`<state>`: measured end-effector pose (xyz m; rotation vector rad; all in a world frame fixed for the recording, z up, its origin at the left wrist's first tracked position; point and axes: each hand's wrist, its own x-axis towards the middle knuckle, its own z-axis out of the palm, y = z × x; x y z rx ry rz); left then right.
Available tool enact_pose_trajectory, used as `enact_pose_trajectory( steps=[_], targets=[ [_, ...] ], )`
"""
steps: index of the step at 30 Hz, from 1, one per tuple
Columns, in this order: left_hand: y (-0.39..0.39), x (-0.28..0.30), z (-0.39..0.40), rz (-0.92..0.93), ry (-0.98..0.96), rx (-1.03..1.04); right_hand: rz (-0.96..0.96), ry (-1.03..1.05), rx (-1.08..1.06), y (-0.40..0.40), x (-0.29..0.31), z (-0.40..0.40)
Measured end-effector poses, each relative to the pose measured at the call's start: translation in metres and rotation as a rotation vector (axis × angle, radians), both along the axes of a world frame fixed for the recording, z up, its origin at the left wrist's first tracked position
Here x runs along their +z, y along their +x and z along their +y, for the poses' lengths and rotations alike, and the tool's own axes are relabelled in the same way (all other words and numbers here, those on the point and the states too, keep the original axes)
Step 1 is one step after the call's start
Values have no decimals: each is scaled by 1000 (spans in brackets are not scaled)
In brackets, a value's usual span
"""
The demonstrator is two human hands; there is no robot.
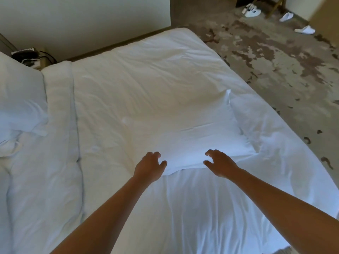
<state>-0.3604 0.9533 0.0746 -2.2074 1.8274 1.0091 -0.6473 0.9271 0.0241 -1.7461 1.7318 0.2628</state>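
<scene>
Floor: mottled carpet (275, 57), upper right of the frame, with slippers (304, 30) on it.
Bed (146, 70): white and rumpled, fills the frame.
Pillow (192, 134): flat on the bed, centre.
Left hand (149, 166): at the pillow's near left corner, fingers (156, 154) half curled and spread.
Right hand (220, 163): over the pillow's near edge, fingers (211, 153) half curled; I cannot tell whether they touch it.

No text, label, brand name, number or sign legible anywhere in view.
- Sneakers (252, 11), on floor beyond far right corner of bed (146, 70): dark side stripes only. Any lettering too small to make out.
- Slippers (304, 30), on floor to right of bed's far end: plain white as far as can be told.
- Dark device (24, 54), beside bed's far left corner: too blurred to read any marking.
</scene>
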Motion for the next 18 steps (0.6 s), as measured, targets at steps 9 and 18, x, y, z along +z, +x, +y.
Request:
enact_pose_trajectory(
  steps=[9,18],
  targets=[
    [-9,-68,-150,-47,22,12,-37,-52,26,15,-51,-150],
    [0,-193,-254,-87,105,16,63,-276,191,69,-156,-322]
  ],
)
